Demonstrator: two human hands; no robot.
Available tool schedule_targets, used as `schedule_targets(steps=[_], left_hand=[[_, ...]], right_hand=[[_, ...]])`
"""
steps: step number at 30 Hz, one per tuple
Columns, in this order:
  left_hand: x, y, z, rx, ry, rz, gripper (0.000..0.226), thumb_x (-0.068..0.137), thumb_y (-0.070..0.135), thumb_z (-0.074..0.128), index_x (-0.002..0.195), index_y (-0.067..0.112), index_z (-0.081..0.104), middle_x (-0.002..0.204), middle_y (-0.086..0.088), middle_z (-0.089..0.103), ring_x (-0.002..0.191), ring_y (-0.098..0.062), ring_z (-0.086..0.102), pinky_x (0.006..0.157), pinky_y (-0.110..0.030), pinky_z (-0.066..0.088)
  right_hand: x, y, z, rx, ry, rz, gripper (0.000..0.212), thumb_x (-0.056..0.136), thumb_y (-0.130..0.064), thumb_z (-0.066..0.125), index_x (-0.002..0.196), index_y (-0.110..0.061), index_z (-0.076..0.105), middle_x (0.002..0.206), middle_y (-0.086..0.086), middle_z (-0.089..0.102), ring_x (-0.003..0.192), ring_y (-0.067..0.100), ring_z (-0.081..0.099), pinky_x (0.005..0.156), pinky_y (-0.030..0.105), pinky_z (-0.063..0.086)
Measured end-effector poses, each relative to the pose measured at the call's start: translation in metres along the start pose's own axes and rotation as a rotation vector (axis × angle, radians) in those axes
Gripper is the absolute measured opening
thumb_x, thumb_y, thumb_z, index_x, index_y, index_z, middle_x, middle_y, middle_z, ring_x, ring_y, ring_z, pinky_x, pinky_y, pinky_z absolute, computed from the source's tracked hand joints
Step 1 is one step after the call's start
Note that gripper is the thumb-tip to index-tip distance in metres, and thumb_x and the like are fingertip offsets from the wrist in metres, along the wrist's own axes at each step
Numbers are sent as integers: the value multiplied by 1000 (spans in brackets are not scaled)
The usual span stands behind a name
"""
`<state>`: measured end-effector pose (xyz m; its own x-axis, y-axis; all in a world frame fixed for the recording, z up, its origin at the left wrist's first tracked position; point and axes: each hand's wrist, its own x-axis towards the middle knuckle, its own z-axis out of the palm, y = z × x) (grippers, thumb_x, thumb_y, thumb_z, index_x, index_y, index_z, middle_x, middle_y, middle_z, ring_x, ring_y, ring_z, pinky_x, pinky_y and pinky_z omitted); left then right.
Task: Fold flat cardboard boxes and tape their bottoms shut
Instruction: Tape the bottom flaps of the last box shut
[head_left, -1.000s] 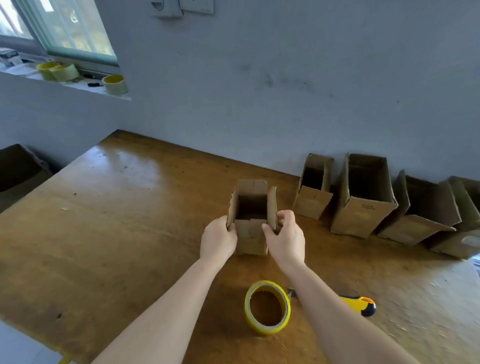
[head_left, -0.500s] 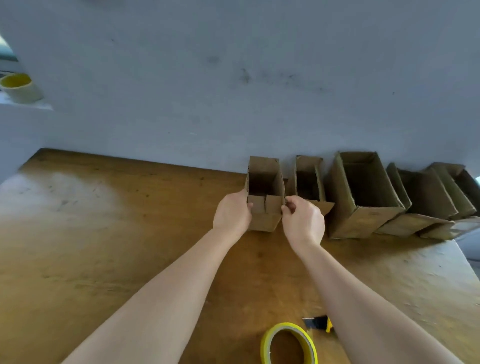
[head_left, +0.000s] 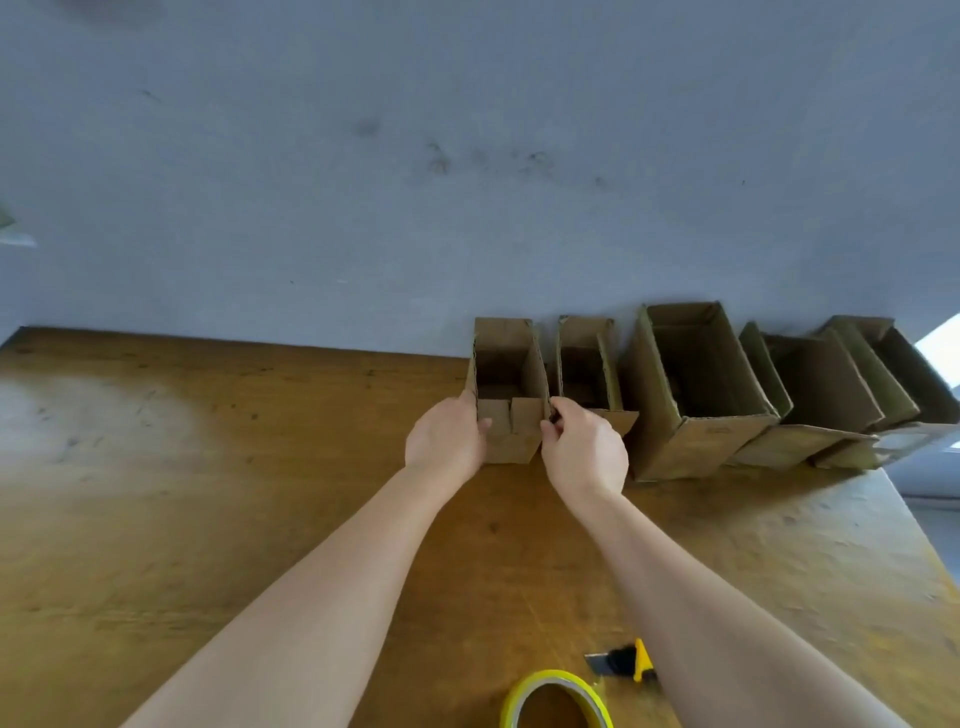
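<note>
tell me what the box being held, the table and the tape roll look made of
The box: brown corrugated cardboard, matte; wavy fluting shows along its cut edges. The table: apparently varnished wood or plywood, with grain, scuffs and a soft sheen. The tape roll: glossy yellow, probably plastic film; its core cannot be told.

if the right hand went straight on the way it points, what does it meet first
The right hand pinches the small box straight ahead of it, so that comes first; behind it probably the wall, depth unclear.
</note>
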<state>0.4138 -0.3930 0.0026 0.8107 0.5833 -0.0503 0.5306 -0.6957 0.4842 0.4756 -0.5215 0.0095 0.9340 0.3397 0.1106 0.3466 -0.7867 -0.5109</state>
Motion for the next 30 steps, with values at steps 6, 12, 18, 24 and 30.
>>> schedule_targets(steps=[6,12,18,24,30], left_hand=[[-20,2,-10,23,-51,-49,60,91,38,59,143,17,37,124,-4,60,107,-18,61,73,-25,47],[-43,11,-16,-194,-65,-156,55,93,18,58,144,19,37,119,-8,62,94,-23,66,82,-37,57],[-54,15,-3,-468,11,-345,59,93,18,59,146,16,34,138,-12,52,114,-29,59,96,-46,50],[-43,20,3,-416,16,-288,54,93,23,59,144,19,41,143,-7,48,126,-27,50,102,-42,45],[-17,23,7,-353,-48,-149,46,96,16,52,141,24,44,139,-2,52,123,-21,52,97,-31,45]], right_hand=[[-25,10,-23,62,-34,-50,49,96,-24,56,142,-21,38,95,-1,68,78,12,63,68,26,53],[-55,24,-45,74,-111,-88,46,96,-28,56,139,-24,42,104,-2,67,87,11,64,78,28,57],[-56,32,-43,92,-343,-91,58,94,-29,59,146,-27,34,136,0,56,120,20,56,94,34,51],[-39,30,-25,116,-359,-36,63,96,-26,56,151,-30,24,146,-1,46,129,23,50,97,38,49],[-20,25,-9,137,-356,12,70,96,-28,56,153,-29,15,140,1,52,114,21,60,84,32,55]])
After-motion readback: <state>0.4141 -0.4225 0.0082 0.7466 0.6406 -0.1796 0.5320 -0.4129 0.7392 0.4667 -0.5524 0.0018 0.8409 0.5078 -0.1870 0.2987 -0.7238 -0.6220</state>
